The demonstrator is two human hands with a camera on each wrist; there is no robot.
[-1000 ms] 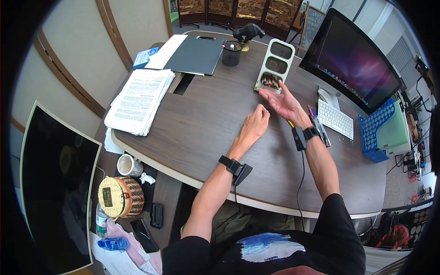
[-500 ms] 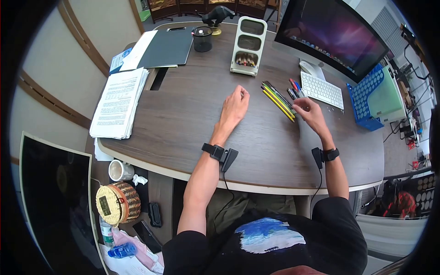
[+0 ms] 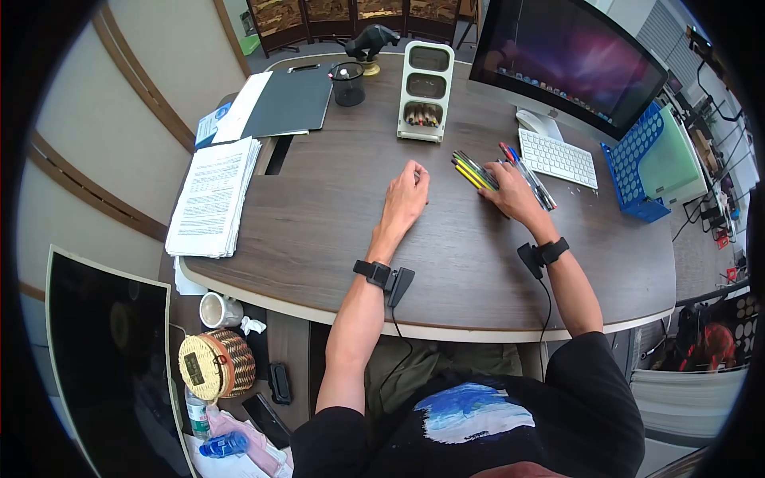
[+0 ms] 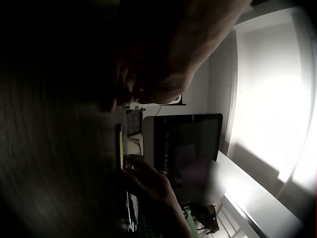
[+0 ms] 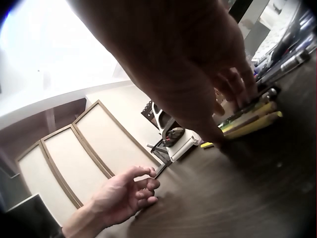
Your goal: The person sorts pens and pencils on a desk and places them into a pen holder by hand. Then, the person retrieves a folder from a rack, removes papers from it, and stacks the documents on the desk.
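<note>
My right hand (image 3: 514,193) is over a bundle of yellow and dark pens (image 3: 468,173) lying on the desk. In the right wrist view, the thumb and fingers of this hand (image 5: 198,84) lie on either side of the pens (image 5: 255,123), whose ends stick out past them. More pens, red, blue and clear (image 3: 535,185), lie just right of the hand. My left hand (image 3: 406,199) rests by the desk's middle, fingers loosely curled with nothing seen in them; the left wrist view is dark.
A white three-opening holder (image 3: 403,97) with pencils in its lowest opening stands ahead. Beyond the loose pens are a keyboard (image 3: 558,158), mouse (image 3: 530,121) and monitor (image 3: 570,68). Papers (image 3: 209,199), a dark folder (image 3: 287,105) and a mesh cup (image 3: 349,86) are at the left.
My right hand has gone from near the holder down to the loose pens, then left onto the yellow and dark ones. The left hand has barely moved on the desk; the head view has shifted.
</note>
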